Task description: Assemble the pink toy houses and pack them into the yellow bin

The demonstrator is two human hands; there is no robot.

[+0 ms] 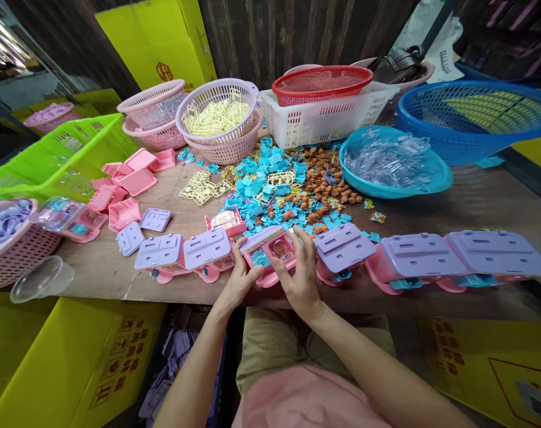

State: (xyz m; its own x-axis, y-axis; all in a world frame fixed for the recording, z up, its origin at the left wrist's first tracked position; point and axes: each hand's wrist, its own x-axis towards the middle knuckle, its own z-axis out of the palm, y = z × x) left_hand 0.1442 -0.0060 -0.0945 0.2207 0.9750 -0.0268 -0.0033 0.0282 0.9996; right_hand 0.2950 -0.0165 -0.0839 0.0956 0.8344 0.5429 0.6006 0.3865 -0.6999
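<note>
1. A creased pink shirt [310, 398] lay below the grip.
2. Left hand [237, 278] and right hand [301, 274] clasped between them a boxy toy house [270, 252] — pink plastic, lilac lid [265, 236].
3. Beyond lay angular turquoise pieces [251, 196].

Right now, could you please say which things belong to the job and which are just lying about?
Likely the job: toy house between left hand and right hand; similar houses alongside.
Seemingly lying about: clear tub; red basket; yellow carton behind.

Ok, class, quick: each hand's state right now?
Left hand: closed, holding the pink-and-lilac toy pet house by its left end.
Right hand: closed, holding its right end.
</note>
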